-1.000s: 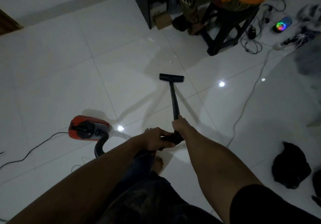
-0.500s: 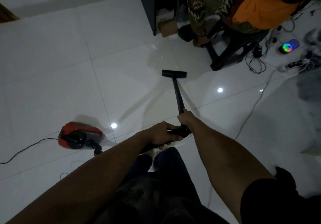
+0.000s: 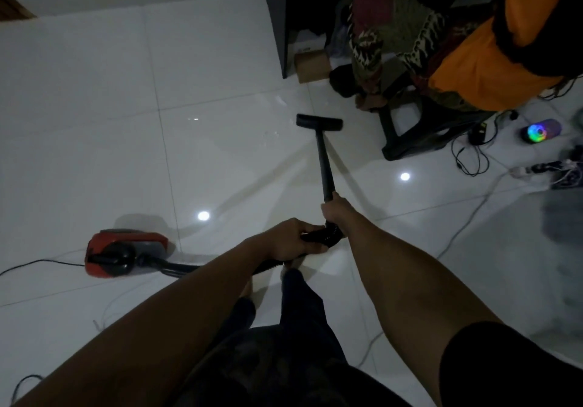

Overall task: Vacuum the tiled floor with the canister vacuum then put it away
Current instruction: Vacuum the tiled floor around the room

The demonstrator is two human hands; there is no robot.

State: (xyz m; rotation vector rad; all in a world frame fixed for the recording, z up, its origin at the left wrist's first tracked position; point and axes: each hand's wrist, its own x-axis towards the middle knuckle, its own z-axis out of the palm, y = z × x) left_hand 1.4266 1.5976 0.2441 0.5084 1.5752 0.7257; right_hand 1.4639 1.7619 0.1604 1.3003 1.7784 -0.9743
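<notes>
A red and black canister vacuum (image 3: pixel 123 253) sits on the white tiled floor (image 3: pixel 94 141) at my lower left. Its black hose (image 3: pixel 179 269) runs right to the handle. My left hand (image 3: pixel 290 239) grips the ribbed hose end at the handle. Just ahead, my right hand (image 3: pixel 336 212) grips the base of the black wand (image 3: pixel 325 166). The wand slopes forward to the flat floor nozzle (image 3: pixel 319 122), which rests on the tile near a black stool.
A black stool (image 3: pixel 416 135) piled with patterned and orange cloth stands ahead right, beside a dark cabinet (image 3: pixel 277 21) and a cardboard box (image 3: pixel 312 65). Cables, a power strip (image 3: pixel 536 168) and a glowing speaker (image 3: pixel 541 130) lie at right. The vacuum's cord (image 3: pixel 38 264) trails left.
The nozzle has been pushed forward toward the stool, and I have stepped after it. The canister has rolled along behind, its hose now stretched straighter. Both hands keep their grip.
</notes>
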